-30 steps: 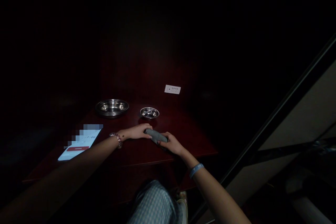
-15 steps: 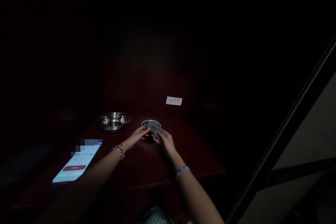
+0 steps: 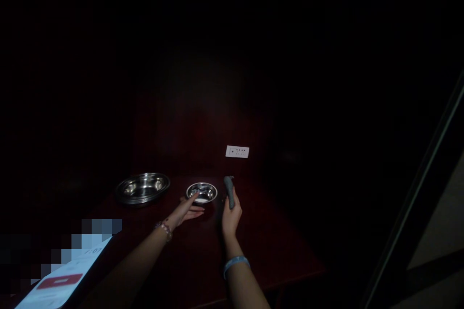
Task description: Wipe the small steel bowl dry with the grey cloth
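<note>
A small shiny steel bowl (image 3: pixel 206 193) is at the middle of the dark red tabletop, its opening facing up. My left hand (image 3: pixel 185 211) grips its near left side, the thumb over the rim and the fingers under or beside it. To the right of the bowl, my right hand (image 3: pixel 231 217) holds a bunched grey cloth (image 3: pixel 228 188) upright, apart from the bowl. The palm side of the right hand is mostly hidden.
Wide steel bowls or dishes (image 3: pixel 143 198), seemingly stacked, stand at the left. A lit phone (image 3: pixel 68 270) lies at the lower left. A white socket plate (image 3: pixel 237 151) is on the back wall. The tabletop's front edge (image 3: pixel 290 280) runs at the lower right.
The cloth has come off the small bowl and moved right with my right hand. My left hand has left the cloth and now grips the bowl. The view has shifted.
</note>
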Available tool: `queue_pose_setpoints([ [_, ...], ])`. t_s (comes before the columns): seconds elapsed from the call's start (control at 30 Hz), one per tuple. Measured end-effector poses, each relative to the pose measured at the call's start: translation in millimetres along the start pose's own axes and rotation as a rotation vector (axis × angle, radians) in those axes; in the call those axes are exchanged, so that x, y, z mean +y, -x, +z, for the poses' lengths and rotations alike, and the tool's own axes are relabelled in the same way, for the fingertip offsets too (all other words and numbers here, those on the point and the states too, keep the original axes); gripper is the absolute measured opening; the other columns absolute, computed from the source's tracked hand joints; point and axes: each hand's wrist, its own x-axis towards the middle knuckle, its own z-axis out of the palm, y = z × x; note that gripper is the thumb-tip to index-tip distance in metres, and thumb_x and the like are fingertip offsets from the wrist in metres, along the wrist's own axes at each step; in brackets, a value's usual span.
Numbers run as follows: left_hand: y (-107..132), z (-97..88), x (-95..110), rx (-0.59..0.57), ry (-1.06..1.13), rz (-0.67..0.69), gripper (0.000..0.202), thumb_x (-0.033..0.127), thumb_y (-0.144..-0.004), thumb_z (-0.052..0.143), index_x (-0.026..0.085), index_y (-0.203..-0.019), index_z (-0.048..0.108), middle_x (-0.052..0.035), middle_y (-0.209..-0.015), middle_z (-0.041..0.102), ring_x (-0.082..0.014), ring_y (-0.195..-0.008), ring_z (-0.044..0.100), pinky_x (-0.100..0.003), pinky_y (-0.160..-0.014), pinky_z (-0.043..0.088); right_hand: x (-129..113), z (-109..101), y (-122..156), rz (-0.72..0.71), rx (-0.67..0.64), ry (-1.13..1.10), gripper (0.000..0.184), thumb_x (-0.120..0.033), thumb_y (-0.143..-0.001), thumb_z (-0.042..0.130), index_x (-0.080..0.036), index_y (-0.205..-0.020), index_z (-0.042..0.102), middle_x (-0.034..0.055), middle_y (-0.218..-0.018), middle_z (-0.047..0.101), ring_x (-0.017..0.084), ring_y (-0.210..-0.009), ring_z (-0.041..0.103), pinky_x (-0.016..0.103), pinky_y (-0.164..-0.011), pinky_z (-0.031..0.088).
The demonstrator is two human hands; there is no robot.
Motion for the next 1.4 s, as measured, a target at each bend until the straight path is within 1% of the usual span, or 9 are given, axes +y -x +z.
queue_pose_setpoints([
  [0.17, -13.7, 1.7, -4.4, -0.064, -0.083, -0.022, 0.073, 0.051, -0.084, 0.066, 0.007, -0.136, 0.042, -0.0203, -0.086, 0.074, -0.0245, -0.071, 0.074, -0.033, -0.072, 0.06, -11.8, 0.0, 7.6, -0.154, -0.266, 0.171, 0.05, -0.024, -0.092, 0.042, -0.019, -0.141, 0.052, 0.0082, -0.144, 0.054, 0.02, -0.134, 0.05, 0.036, -0.115, 0.037],
  [0.3, -2.6, 1.0, -7.1, -0.063, -0.03, 0.077, 0.065, 0.042, -0.087, 0.065, 0.018, -0.139, 0.036, -0.0182, -0.105, 0.072, -0.0234, -0.076, 0.074, -0.038, -0.078, 0.06, -18.1, 1.4, 13.1, -0.239, -0.496, 0.407, 0.06, -0.012, -0.088, 0.043, -0.025, -0.146, 0.044, 0.0035, -0.15, 0.048, 0.018, -0.137, 0.047, 0.034, -0.116, 0.036],
  [0.43, 13.2, -2.7, -5.1, -0.016, -0.095, 0.227, 0.067, 0.035, -0.081, 0.07, 0.024, -0.138, 0.036, -0.0194, -0.134, 0.057, -0.0266, -0.092, 0.072, -0.043, -0.079, 0.06, -20.5, 1.5, 14.7, -0.3, -0.579, 0.6, 0.068, -0.006, -0.083, 0.044, -0.023, -0.149, 0.04, 0.004, -0.151, 0.047, 0.021, -0.145, 0.034, 0.039, -0.119, 0.033],
  [0.53, 18.1, -10.3, -6.9, -0.006, -0.202, 0.314, 0.065, 0.037, -0.08, 0.068, 0.025, -0.137, 0.039, -0.0166, -0.132, 0.057, -0.0302, -0.098, 0.069, -0.043, -0.072, 0.062, -22.1, 2.0, 15.4, -0.38, -0.627, 0.674, 0.068, -0.004, -0.082, 0.046, -0.019, -0.148, 0.042, 0.0067, -0.151, 0.046, 0.024, -0.148, 0.027, 0.046, -0.121, 0.028],
  [0.77, 18.7, -25.5, -15.6, -0.027, -0.262, 0.46, 0.066, 0.028, -0.079, 0.056, 0.022, -0.142, 0.035, -0.0143, -0.126, 0.06, -0.0252, -0.091, 0.069, -0.041, -0.068, 0.062, -22.9, 6.4, 26.9, -0.517, -0.818, 0.81, 0.061, 0.0, -0.082, 0.045, -0.012, -0.141, 0.05, 0.0139, -0.146, 0.051, 0.022, -0.141, 0.041, 0.04, -0.117, 0.035],
  [1.0, 22.9, -23.0, -16.9, -0.058, -0.276, 0.541, 0.064, 0.029, -0.081, 0.054, 0.025, -0.141, 0.036, -0.0117, -0.129, 0.059, -0.0238, -0.097, 0.066, -0.037, -0.069, 0.062, -27.6, 11.6, 37.6, -0.443, -0.879, 0.823, 0.063, -0.002, -0.082, 0.045, -0.017, -0.143, 0.049, 0.0125, -0.143, 0.054, 0.022, -0.135, 0.049, 0.037, -0.113, 0.041],
  [1.23, 22.2, -13.3, -16.6, 0.127, -0.148, 0.51, 0.059, 0.026, -0.086, 0.047, 0.021, -0.143, 0.033, -0.0142, -0.134, 0.056, -0.0238, -0.103, 0.064, -0.035, -0.07, 0.061, -30.3, 8.4, 35.6, -0.407, -0.926, 0.52, 0.073, -0.003, -0.075, 0.042, -0.023, -0.145, 0.047, 0.0039, -0.148, 0.05, 0.018, -0.139, 0.044, 0.039, -0.117, 0.036],
  [1.3, 21.0, -10.2, -16.3, 0.149, -0.145, 0.455, 0.051, 0.023, -0.087, 0.044, 0.017, -0.137, 0.04, -0.0139, -0.123, 0.063, -0.0233, -0.099, 0.066, -0.038, -0.075, 0.06, -30.9, 7.5, 34.6, -0.364, -0.913, 0.483, 0.068, -0.007, -0.075, 0.047, -0.024, -0.141, 0.051, 0.0045, -0.146, 0.053, 0.02, -0.138, 0.045, 0.041, -0.117, 0.035],
  [1.4, 20.9, -8.4, -15.1, 0.184, -0.197, 0.543, 0.036, 0.02, -0.088, 0.042, 0.014, -0.122, 0.053, -0.0134, -0.119, 0.065, -0.023, -0.107, 0.064, -0.039, -0.093, 0.053, -34.3, 8.2, 35.1, -0.325, -0.885, 0.483, 0.056, -0.016, -0.08, 0.052, -0.024, -0.134, 0.057, 0.0053, -0.141, 0.058, 0.021, -0.131, 0.052, 0.041, -0.114, 0.038],
])
